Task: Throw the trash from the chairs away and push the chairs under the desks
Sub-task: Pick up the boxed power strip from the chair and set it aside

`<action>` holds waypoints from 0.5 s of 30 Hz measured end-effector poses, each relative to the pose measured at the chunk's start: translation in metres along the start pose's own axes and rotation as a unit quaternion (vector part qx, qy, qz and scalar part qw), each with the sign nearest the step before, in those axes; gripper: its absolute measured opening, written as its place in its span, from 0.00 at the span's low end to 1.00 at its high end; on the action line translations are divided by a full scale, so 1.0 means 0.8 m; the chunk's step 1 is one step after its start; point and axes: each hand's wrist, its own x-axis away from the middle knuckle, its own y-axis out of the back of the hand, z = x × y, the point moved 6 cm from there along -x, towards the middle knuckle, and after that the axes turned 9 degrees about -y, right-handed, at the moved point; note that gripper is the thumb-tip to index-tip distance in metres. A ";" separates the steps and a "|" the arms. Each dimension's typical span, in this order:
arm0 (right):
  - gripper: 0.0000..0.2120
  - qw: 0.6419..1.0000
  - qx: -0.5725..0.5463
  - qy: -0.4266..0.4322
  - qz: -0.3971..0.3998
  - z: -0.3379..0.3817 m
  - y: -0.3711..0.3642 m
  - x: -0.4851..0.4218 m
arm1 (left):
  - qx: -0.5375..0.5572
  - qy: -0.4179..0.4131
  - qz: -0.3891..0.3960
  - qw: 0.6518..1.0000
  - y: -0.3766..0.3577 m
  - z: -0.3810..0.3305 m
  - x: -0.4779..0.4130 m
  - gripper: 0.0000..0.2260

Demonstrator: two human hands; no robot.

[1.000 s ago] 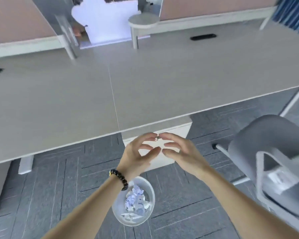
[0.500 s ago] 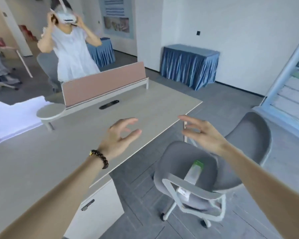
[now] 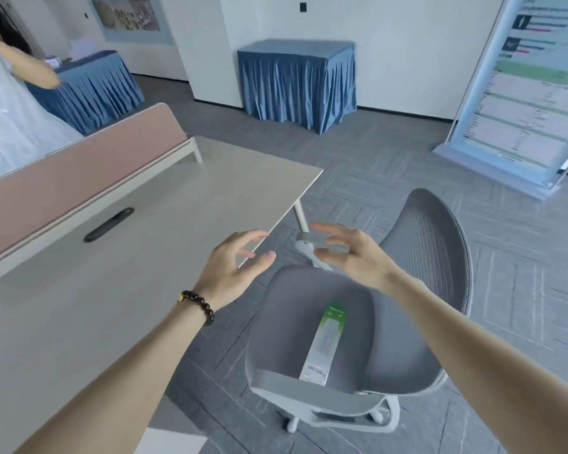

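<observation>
A grey office chair (image 3: 420, 250) stands pulled out to the right of the beige desk (image 3: 118, 273). On its seat lies a long white box with a green end (image 3: 325, 342), pointing away from me. My left hand (image 3: 233, 267), a dark bead bracelet on its wrist, hovers open above the desk's right edge. My right hand (image 3: 351, 253) hovers open above the chair's far armrest, fingers spread. Neither hand touches the box or the chair.
A pink divider panel (image 3: 73, 172) runs along the desk's back. A person in white (image 3: 10, 119) stands behind it at the far left. Two blue-skirted tables (image 3: 297, 80) stand by the wall, a poster stand (image 3: 532, 93) at the right. Grey carpet surrounds the chair.
My view swung from the trash bin under the desk up and right to the chair. Both hands, together over the bin a second ago, moved apart and now hover over the chair.
</observation>
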 end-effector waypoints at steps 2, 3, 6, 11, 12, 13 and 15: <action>0.21 1.000 -0.001 -0.016 0.004 -0.032 -0.010 -0.026 | -0.001 0.021 0.023 1.000 -0.030 0.032 -0.016 0.16; 0.21 1.000 -0.007 -0.026 0.002 -0.052 -0.016 -0.040 | -0.001 0.033 0.036 0.999 -0.047 0.052 -0.022 0.17; 0.22 0.997 -0.014 -0.070 -0.013 -0.121 -0.045 -0.071 | -0.008 0.060 0.090 0.994 -0.106 0.116 -0.031 0.19; 0.22 0.985 -0.038 -0.162 -0.045 -0.259 -0.103 -0.105 | -0.008 0.095 0.184 0.978 -0.220 0.241 -0.026 0.24; 0.22 0.981 -0.037 -0.185 -0.051 -0.286 -0.115 -0.110 | -0.013 0.099 0.203 0.974 -0.243 0.264 -0.023 0.26; 0.22 0.977 -0.034 -0.205 -0.057 -0.315 -0.127 -0.115 | -0.015 0.105 0.222 0.969 -0.268 0.289 -0.019 0.27; 0.23 0.969 -0.030 -0.236 -0.066 -0.366 -0.150 -0.124 | -0.010 0.118 0.257 0.959 -0.312 0.333 -0.008 0.29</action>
